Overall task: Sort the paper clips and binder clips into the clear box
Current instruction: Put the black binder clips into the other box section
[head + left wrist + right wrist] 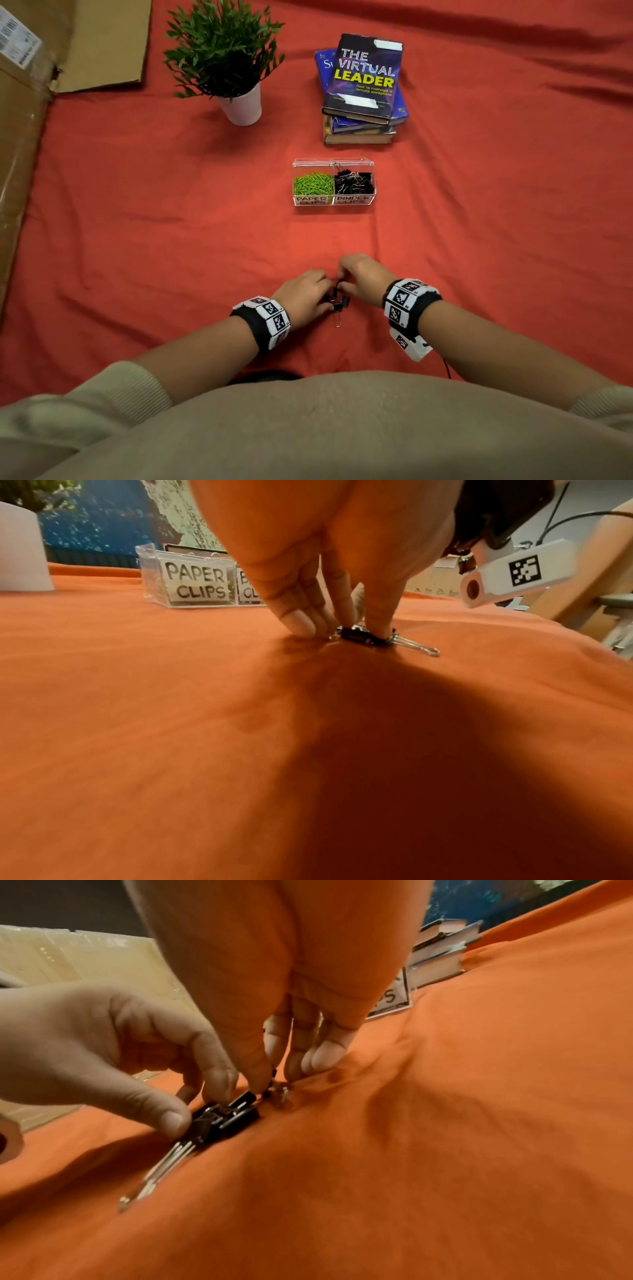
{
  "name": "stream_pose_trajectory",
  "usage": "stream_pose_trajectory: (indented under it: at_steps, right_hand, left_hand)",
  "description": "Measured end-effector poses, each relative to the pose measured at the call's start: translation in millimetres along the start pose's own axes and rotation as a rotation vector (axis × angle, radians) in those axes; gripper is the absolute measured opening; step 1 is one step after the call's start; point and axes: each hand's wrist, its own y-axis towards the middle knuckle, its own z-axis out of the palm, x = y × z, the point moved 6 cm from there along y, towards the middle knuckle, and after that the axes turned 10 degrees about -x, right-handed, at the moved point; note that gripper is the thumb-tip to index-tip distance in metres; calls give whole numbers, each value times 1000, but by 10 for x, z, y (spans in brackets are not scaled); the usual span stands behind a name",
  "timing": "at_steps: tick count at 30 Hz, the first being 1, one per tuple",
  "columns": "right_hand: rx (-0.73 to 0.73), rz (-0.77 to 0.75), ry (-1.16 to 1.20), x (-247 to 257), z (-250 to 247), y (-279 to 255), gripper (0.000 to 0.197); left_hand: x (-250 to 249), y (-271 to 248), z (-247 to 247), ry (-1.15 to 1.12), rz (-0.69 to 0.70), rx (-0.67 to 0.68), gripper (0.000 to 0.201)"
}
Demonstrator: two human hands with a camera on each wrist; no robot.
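A small bunch of black binder clips [337, 303] [358, 637] [232, 1118] lies on the red cloth close in front of me. My left hand [327, 298] [352, 627] [198, 1104] pinches it between thumb and fingers. My right hand [340, 284] [276, 1080] comes down beside it, and its fingertips pinch a small clip [279, 1095] at the bunch's far end. The clear box [334, 202] [192, 582] stands further away. Its left compartment holds green paper clips [312, 185], its right one black binder clips [354, 181].
A potted plant [236, 68] stands at the back left, and a stack of books [363, 89] stands behind the box. Cardboard [20, 137] runs along the left edge. A red cloth [479, 240] covers the surface.
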Motion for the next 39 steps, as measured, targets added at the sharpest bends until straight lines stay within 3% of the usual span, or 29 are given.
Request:
stream_pose_trajectory:
  at_steps: [5,11,16,22,27,31,35,39]
  right_hand:
    - [-130,165,176,-118,-157,-56,16]
    - [-71,163,139,-35,-109,-106,9]
    - [-23,110,55,32,65,-61,31]
    - [-65,145,14,-51,69,-59,23]
    - [-285,346,188,-217,-519,181,19]
    - [-485,360,143,-219,-1176,578,25]
    - [-464,298,-21,-155,-1397,963,22]
    - [-390,212,-104,-104,-1325,1103,32]
  left_hand:
    - [173,12,-104,-76,-121,-94,27]
    - [250,9,-143,-134,-168,-132,24]
    - [276,-25,-96,-100,-166,-66,29]
    - [295,-37,-102,-76,-150,-72,20]
    - [306,-12,-208,-82,-171,-125,24]
    - [314,93,-221,-89,-161,-110,33]
    - [248,171,-162,-32,-108,-11,45]
    - [280,186,-124,-15,-116,21,38]
